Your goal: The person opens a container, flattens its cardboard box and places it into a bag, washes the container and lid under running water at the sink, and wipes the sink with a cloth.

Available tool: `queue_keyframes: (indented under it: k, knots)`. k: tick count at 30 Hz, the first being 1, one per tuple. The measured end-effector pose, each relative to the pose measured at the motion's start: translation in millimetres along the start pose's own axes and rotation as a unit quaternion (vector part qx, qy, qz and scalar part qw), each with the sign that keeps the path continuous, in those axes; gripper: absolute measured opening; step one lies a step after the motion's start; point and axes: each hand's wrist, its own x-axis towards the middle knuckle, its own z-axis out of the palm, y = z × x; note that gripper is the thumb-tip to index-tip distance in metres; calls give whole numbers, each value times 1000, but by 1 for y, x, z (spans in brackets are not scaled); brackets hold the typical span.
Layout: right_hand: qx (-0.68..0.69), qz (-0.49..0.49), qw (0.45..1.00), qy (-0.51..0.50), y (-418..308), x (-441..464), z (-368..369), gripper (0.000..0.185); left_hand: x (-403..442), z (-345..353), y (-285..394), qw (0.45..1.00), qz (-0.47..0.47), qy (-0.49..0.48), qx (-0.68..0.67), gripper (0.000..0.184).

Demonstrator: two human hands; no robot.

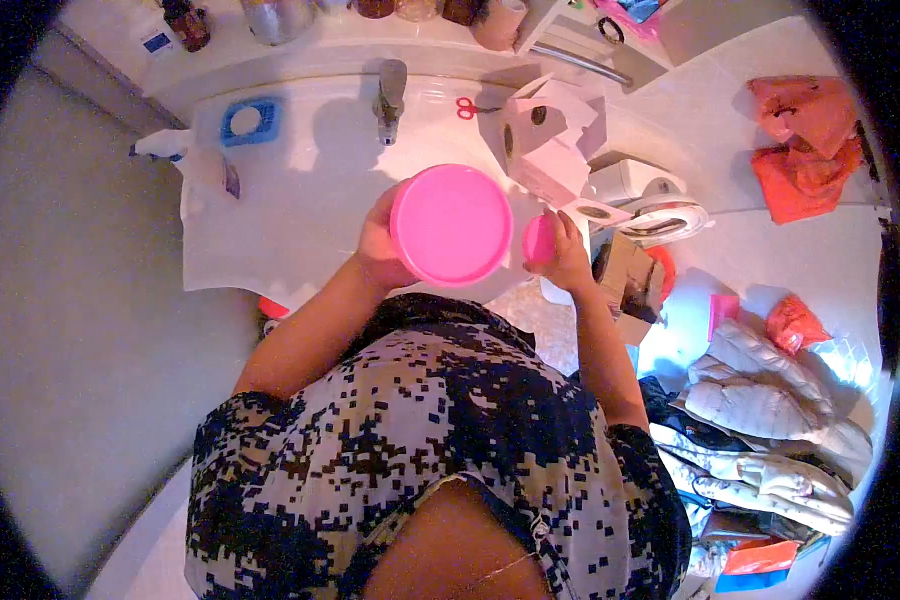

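In the head view my left hand [378,245] grips the left side of a round pink bowl [452,225], its fingers partly hidden beneath it. The bowl faces up toward me, and whether it is a bowl or a lid is hard to tell. My right hand [568,258] is closed around a small pink object [538,240] with a bumpy edge, just right of the bowl and apart from it. Both hands are over the near part of a white washbasin [270,230]. A metal faucet [388,105] stands at its far side.
On the washbasin are a blue soap dish [250,121] with white soap and red scissors [466,108]. A white box [553,135] stands at its right. Farther right are a toilet [660,218], a cardboard box [625,275], red bags [805,180] and piled clothes [760,390].
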Motion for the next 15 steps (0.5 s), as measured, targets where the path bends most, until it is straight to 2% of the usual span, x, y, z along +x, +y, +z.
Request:
queue_keyframes:
  k: [2,3,4,6,9,10,11,12,13,15]
  knots:
    - [-88,1,996,25,24,4,23,99,-1,7,-1,998,-32,36,-34,44]
    - [-112,0,992,48,26,6,28,92,-2,16,-2,996,-52,60,-37,44]
    - [-119,34,992,40,28,6,31,90,-1,22,-2,993,-71,84,-41,43]
    - [-131,99,986,22,23,5,29,87,0,25,-8,991,-30,123,52,41]
    - [-202,93,973,58,-11,-3,-2,63,-4,24,-9,982,5,130,135,40]
    - [-42,104,990,86,-14,1,-5,54,-4,23,-8,981,12,123,152,40]
    - [119,113,980,110,-13,3,-8,46,-4,21,-9,976,28,123,178,40]
    - [278,125,944,129,-16,1,-11,37,-6,22,-10,970,39,126,205,40]
    - [479,92,858,161,-60,-3,-37,21,-7,23,-11,963,48,129,233,40]
    - [477,-15,867,146,-109,-8,-78,20,-9,30,-16,952,52,146,262,39]
